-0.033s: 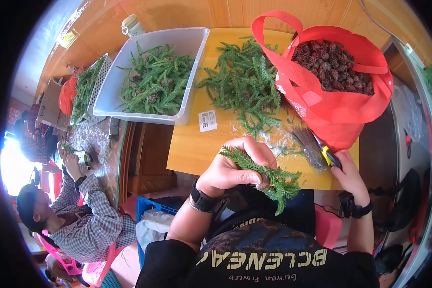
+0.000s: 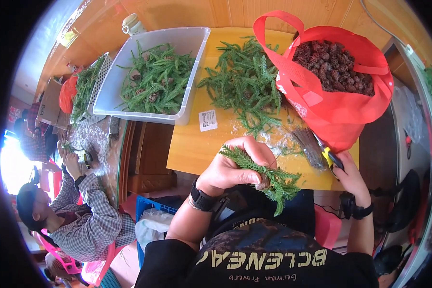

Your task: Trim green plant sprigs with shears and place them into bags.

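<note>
My left hand [image 2: 242, 165] is closed around a green fir sprig [image 2: 281, 185], held in front of my chest over the table's near edge. A small brown pine cone [image 2: 262, 183] shows partly under the thumb, against the sprig. At the table's right front corner, my right hand [image 2: 351, 174] has its fingers around the handle of a yellow-and-black-handled tool [image 2: 327, 154], whose jaws point away from me and are hard to make out. Beside that tool lies a bundle of thin dark wires [image 2: 306, 144] in clear plastic.
Loose green sprigs [image 2: 247, 81] are heaped on the yellow table [image 2: 187, 156]. A red bag [image 2: 336, 117] of pine cones [image 2: 329, 65] stands at the right. At the left is a clear bin [image 2: 177, 117] of sprigs with cones. Farther left, a co-worker [image 2: 89, 216] sits working.
My right hand has shifted very slightly to the right and toward me along with the tool. The left hand and its sprig have hardly moved.
</note>
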The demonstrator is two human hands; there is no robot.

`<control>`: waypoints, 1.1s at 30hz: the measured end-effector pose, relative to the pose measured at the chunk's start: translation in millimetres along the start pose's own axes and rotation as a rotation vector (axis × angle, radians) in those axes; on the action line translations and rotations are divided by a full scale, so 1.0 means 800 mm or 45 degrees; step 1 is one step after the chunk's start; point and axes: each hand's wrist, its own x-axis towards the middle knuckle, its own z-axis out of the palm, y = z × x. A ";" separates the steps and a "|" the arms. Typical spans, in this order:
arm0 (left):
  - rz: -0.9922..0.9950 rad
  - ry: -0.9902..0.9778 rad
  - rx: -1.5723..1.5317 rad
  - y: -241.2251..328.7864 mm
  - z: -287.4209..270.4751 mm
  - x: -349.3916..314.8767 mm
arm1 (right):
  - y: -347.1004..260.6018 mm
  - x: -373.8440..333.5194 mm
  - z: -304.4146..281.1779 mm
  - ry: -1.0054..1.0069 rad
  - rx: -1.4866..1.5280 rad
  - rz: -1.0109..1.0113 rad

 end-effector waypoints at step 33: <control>-0.191 -0.303 -0.250 -0.006 -0.014 0.000 | -0.145 0.034 -0.048 -0.249 0.139 -1.014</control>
